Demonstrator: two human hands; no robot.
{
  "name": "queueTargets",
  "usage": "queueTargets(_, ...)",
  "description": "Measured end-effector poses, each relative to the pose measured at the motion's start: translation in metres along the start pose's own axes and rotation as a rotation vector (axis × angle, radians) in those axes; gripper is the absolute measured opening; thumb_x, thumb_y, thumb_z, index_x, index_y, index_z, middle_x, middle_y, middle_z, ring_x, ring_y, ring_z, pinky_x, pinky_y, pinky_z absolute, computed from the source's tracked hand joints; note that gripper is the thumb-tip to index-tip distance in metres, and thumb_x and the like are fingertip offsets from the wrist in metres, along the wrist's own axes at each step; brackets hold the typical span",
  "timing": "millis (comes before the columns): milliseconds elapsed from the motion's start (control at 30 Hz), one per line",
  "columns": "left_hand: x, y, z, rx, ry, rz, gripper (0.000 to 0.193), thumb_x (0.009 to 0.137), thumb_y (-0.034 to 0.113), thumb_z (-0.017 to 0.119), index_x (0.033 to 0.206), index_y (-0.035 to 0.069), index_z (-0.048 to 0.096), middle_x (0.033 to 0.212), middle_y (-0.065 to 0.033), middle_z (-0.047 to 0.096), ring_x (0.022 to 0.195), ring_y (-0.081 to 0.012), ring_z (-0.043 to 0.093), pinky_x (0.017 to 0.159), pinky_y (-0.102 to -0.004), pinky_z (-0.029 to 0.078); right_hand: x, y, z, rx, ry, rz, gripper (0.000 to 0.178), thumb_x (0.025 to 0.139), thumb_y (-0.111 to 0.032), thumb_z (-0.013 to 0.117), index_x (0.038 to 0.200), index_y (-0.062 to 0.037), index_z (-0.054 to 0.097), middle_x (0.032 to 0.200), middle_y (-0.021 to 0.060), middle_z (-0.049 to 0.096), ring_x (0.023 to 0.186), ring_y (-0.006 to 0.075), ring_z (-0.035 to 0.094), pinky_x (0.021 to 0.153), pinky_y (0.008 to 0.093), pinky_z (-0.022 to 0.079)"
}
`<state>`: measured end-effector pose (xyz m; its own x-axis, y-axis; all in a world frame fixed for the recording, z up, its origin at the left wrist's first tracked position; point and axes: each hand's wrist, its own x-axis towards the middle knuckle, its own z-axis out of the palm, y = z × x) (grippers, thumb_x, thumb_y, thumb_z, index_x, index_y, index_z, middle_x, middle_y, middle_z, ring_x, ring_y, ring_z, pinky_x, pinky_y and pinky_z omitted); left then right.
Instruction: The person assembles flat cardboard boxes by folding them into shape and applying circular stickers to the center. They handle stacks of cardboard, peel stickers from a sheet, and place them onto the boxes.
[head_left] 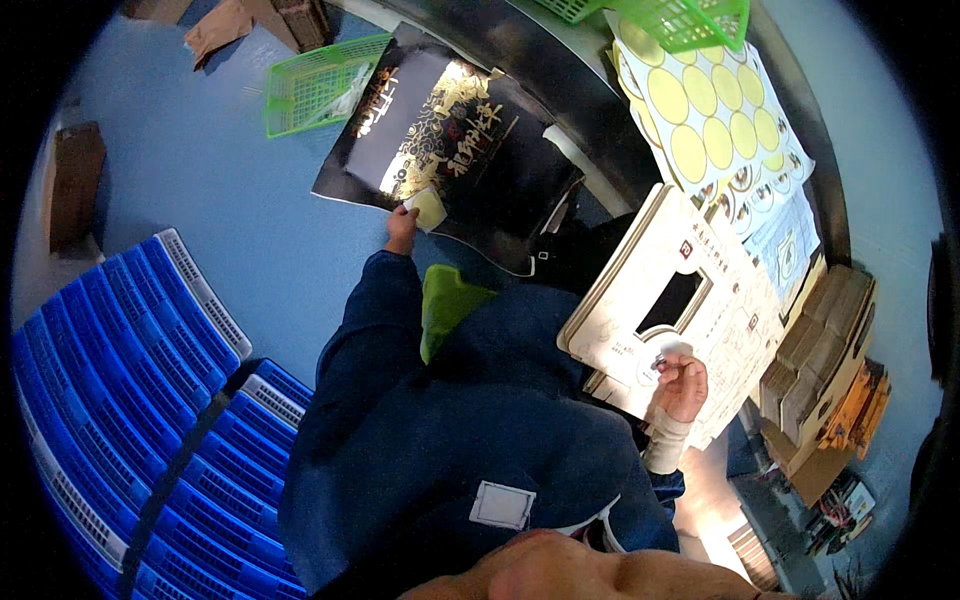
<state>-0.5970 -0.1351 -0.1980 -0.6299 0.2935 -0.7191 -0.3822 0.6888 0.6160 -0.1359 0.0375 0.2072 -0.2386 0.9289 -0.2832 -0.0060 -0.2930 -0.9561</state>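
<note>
My left hand [402, 232] is stretched out ahead, its fingers closed on a small pale-yellow piece of paper [429, 210]. Under that paper lies a large black sheet with gold print [480, 150]. My right hand [682, 386] has its fingertips together at a round white sticker [652, 358] with a small dark picture on it. The sticker is against a stack of cream printed cardboard blanks [620, 300], just below a rectangular cut-out; whether it is fully stuck down I cannot tell. Sheets with rows of round yellow spots [703, 92] lie beyond the blanks.
Green plastic baskets stand at the far left [300, 95] and far right [700, 25]. Blue slatted crates [130, 370] are stacked at left on the blue floor. Folded brown cardboard [815, 345] sits at right. Something bright green [445, 305] shows by my left sleeve.
</note>
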Motion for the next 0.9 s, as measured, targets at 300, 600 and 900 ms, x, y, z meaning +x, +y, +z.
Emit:
queueTargets(300, -0.096, 0.032, -0.048, 0.228, 0.519, 0.454, 0.021, 0.084, 0.018, 0.054, 0.094, -0.001, 0.056, 0.085, -0.0225, 0.061, 0.079, -0.0402, 0.059, 0.069, -0.0449, 0.046, -0.001, 0.0, 0.004, 0.008, 0.046, -0.002, 0.024, 0.095, -0.021, 0.047, 0.093, 0.0009, 0.055, 0.083, 0.015, 0.065, 0.063, 0.0175, 0.058, 0.07, 0.0338, 0.051)
queueTargets(600, -0.193, 0.006, -0.206, -0.012, 0.91, 0.413, 0.019, 0.089, 0.013, 0.051, 0.097, -0.004, 0.055, 0.087, -0.0149, 0.063, 0.077, -0.0223, 0.057, 0.072, -0.0341, 0.045, -0.006, 0.0, -0.019, 0.032, -0.019, 0.016, 0.022, 0.094, -0.021, 0.049, 0.092, -0.0003, 0.056, 0.086, 0.015, 0.064, 0.058, 0.0148, 0.057, 0.065, 0.0316, 0.052)
queueTargets(900, -0.185, 0.042, -0.289, -1.097, 0.721, 0.449, 0.027, 0.089, -0.001, 0.046, 0.115, -0.008, 0.05, 0.11, -0.017, 0.057, 0.095, -0.0284, 0.06, 0.083, -0.0361, 0.053, -0.01, -0.003, -0.016, 0.022, 0.0, 0.015, 0.025, 0.095, -0.024, 0.049, 0.089, -0.0004, 0.055, 0.081, 0.0143, 0.065, 0.058, 0.0156, 0.057, 0.063, 0.0309, 0.051)
